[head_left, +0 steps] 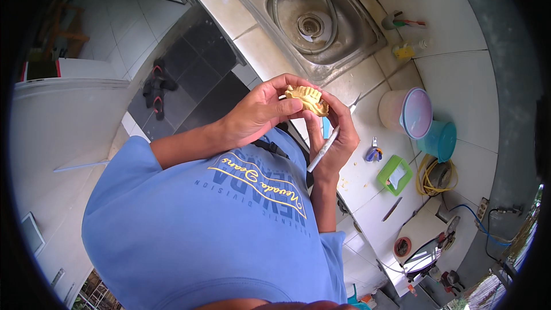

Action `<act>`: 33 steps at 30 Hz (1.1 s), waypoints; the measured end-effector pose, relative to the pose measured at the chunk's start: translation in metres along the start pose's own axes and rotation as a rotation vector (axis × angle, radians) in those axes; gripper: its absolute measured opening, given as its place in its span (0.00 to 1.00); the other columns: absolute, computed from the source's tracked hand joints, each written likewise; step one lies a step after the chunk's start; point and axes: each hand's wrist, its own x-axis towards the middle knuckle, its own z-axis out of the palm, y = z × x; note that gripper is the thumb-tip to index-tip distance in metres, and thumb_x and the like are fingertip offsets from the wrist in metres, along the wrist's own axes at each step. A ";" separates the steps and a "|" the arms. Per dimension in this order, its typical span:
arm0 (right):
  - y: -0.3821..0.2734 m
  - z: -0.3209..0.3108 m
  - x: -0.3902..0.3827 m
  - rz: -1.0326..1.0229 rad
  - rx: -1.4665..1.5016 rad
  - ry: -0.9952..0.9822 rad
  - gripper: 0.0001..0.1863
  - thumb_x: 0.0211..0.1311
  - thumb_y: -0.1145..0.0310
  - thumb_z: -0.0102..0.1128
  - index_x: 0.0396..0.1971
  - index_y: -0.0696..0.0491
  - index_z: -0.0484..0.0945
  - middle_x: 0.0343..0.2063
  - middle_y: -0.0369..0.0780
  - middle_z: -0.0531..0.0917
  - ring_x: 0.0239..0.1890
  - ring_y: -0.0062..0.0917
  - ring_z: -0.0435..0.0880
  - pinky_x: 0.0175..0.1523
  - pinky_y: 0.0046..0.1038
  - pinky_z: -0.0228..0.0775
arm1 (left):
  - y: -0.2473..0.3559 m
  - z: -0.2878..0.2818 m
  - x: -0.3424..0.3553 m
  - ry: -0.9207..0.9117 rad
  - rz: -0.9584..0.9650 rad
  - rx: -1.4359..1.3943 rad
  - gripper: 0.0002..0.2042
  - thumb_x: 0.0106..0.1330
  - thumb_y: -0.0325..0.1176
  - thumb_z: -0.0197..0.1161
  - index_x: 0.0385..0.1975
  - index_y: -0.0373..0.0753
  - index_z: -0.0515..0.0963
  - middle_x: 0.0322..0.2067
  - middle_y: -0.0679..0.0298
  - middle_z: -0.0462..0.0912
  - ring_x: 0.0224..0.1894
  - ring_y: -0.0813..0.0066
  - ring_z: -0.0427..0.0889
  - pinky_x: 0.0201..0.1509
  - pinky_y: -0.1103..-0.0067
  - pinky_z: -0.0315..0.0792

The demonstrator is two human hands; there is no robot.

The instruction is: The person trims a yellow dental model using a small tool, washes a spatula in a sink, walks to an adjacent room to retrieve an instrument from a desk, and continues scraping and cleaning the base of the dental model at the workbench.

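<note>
In front of my chest, both hands hold a small yellow dental cast (pixel 310 100) with a row of tooth-like ridges along its top. My left hand (pixel 255 109) pinches it from the left with thumb and fingers. My right hand (pixel 338 138) grips its right end with the fingertips. Lying across that palm is a thin carving tool (pixel 323 155) with a whitish wrapped handle, its narrow tip jutting out past the fingers toward the counter. Part of the cast's underside is hidden by my fingers.
Beyond my hands runs a tiled counter (pixel 367 195) with crumbs on it. A steel sink (pixel 367 28) with a hose lies at the far side. To the right are pliers (pixel 374 152), a green tray (pixel 394 165), a knife (pixel 392 209), a pink-lidded tub (pixel 396 109) and a teal tub (pixel 442 140).
</note>
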 end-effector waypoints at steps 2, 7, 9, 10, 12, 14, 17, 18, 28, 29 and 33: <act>0.009 0.000 -0.003 -0.040 -0.013 0.050 0.24 0.53 0.70 0.71 0.50 0.58 0.76 0.47 0.46 0.82 0.50 0.32 0.82 0.57 0.30 0.72 | -0.003 -0.002 0.001 0.024 -0.036 -0.006 0.18 0.64 0.34 0.65 0.50 0.38 0.70 0.53 0.60 0.73 0.56 0.71 0.75 0.62 0.73 0.71; 0.041 -0.018 -0.015 0.000 0.086 0.413 0.36 0.69 0.40 0.41 0.54 0.62 0.69 0.48 0.48 0.78 0.52 0.33 0.78 0.59 0.35 0.71 | -0.007 -0.002 -0.002 0.064 -0.054 0.030 0.19 0.63 0.35 0.66 0.50 0.38 0.70 0.51 0.61 0.74 0.55 0.71 0.76 0.61 0.71 0.72; 0.071 -0.027 -0.022 0.069 0.132 0.510 0.36 0.70 0.39 0.38 0.53 0.61 0.69 0.43 0.45 0.77 0.47 0.30 0.78 0.52 0.30 0.72 | -0.005 0.000 -0.002 0.067 -0.048 0.060 0.19 0.62 0.34 0.67 0.49 0.38 0.69 0.51 0.61 0.74 0.54 0.71 0.76 0.61 0.70 0.73; 0.087 -0.030 -0.025 0.130 0.177 0.599 0.35 0.71 0.39 0.35 0.53 0.60 0.69 0.38 0.43 0.77 0.41 0.26 0.78 0.45 0.25 0.74 | -0.004 0.001 -0.003 0.068 -0.027 0.081 0.19 0.62 0.34 0.68 0.49 0.38 0.69 0.51 0.61 0.74 0.54 0.71 0.76 0.61 0.70 0.73; 0.119 -0.036 -0.035 0.230 0.178 0.573 0.32 0.72 0.43 0.38 0.52 0.60 0.70 0.36 0.40 0.74 0.38 0.24 0.77 0.41 0.22 0.72 | -0.002 0.004 -0.003 0.072 -0.009 0.109 0.19 0.62 0.33 0.68 0.49 0.37 0.69 0.51 0.61 0.74 0.54 0.71 0.77 0.60 0.70 0.74; 0.148 -0.033 -0.042 0.381 0.208 0.555 0.19 0.70 0.59 0.50 0.50 0.59 0.73 0.35 0.39 0.75 0.36 0.19 0.74 0.37 0.20 0.71 | 0.000 0.005 -0.003 0.066 -0.001 0.146 0.18 0.62 0.33 0.68 0.48 0.38 0.69 0.50 0.61 0.73 0.54 0.71 0.76 0.60 0.71 0.74; 0.173 -0.024 -0.050 0.434 0.076 0.478 0.13 0.66 0.68 0.56 0.46 0.59 0.77 0.34 0.37 0.77 0.34 0.16 0.73 0.38 0.20 0.69 | 0.001 0.006 -0.004 0.075 0.030 0.182 0.18 0.62 0.32 0.68 0.48 0.38 0.69 0.50 0.61 0.73 0.54 0.72 0.76 0.60 0.72 0.74; 0.181 -0.020 -0.049 0.376 0.025 0.485 0.11 0.64 0.70 0.58 0.42 0.59 0.80 0.35 0.36 0.79 0.33 0.14 0.73 0.38 0.19 0.67 | 0.001 0.006 -0.004 0.079 0.030 0.186 0.18 0.62 0.32 0.68 0.48 0.38 0.69 0.50 0.61 0.73 0.54 0.72 0.76 0.60 0.72 0.74; 0.227 0.002 -0.063 0.424 0.164 0.506 0.05 0.62 0.74 0.60 0.34 0.59 0.76 0.28 0.35 0.79 0.28 0.14 0.74 0.35 0.18 0.67 | 0.005 0.015 -0.006 0.184 0.055 0.300 0.20 0.60 0.36 0.69 0.48 0.37 0.69 0.46 0.61 0.76 0.49 0.73 0.79 0.56 0.72 0.77; 0.230 0.001 -0.064 0.427 0.140 0.463 0.05 0.62 0.74 0.59 0.35 0.58 0.76 0.26 0.34 0.78 0.27 0.14 0.74 0.34 0.18 0.67 | 0.006 0.014 -0.007 0.217 0.054 0.339 0.21 0.60 0.37 0.70 0.47 0.36 0.70 0.45 0.61 0.77 0.48 0.74 0.80 0.55 0.73 0.78; 0.243 0.003 -0.068 0.431 0.159 0.473 0.04 0.61 0.74 0.59 0.31 0.58 0.75 0.23 0.33 0.78 0.25 0.13 0.73 0.32 0.18 0.66 | 0.009 0.005 -0.011 0.253 0.084 0.455 0.20 0.59 0.37 0.70 0.46 0.36 0.70 0.44 0.61 0.78 0.47 0.74 0.81 0.52 0.74 0.78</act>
